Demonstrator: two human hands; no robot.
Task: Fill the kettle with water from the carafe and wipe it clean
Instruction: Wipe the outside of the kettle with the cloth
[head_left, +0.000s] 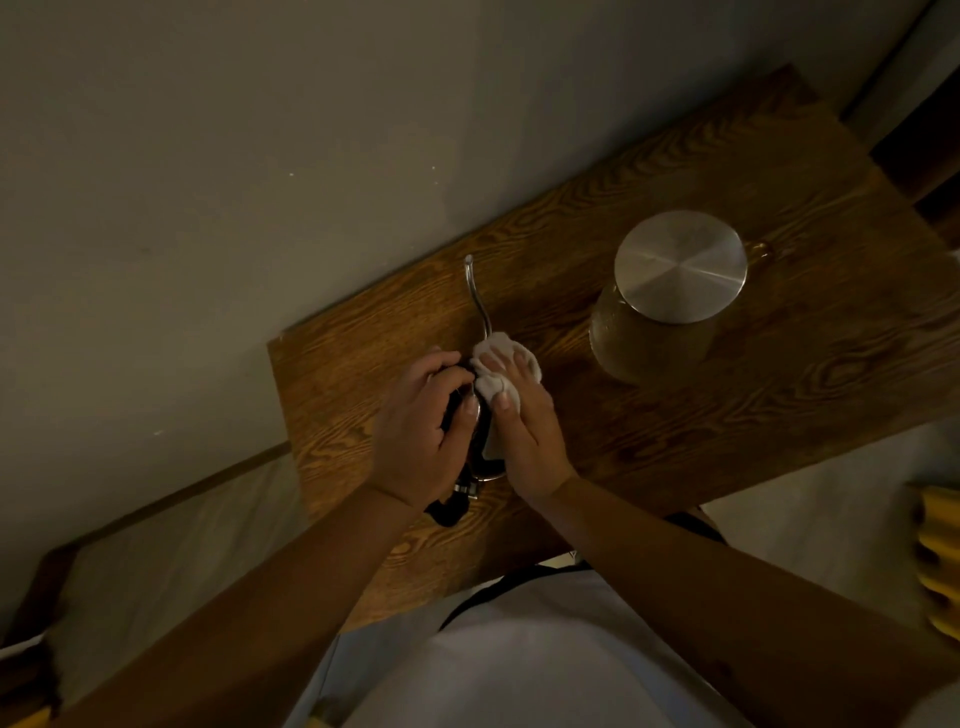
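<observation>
Dark kettle (480, 415) with thin curved silver spout, mostly hand-covered.

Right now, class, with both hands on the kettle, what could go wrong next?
1. The thin curved metal spout points away from the person; tilting the kettle during wiping might dribble water onto the wooden table.
2. The right hand pressing the white cloth sideways could push the kettle if the left hand slips.

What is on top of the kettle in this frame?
The left hand lies over the kettle lid; the right hand presses a white cloth on its side. Only the spout and handle end show; the lid is covered.
</observation>
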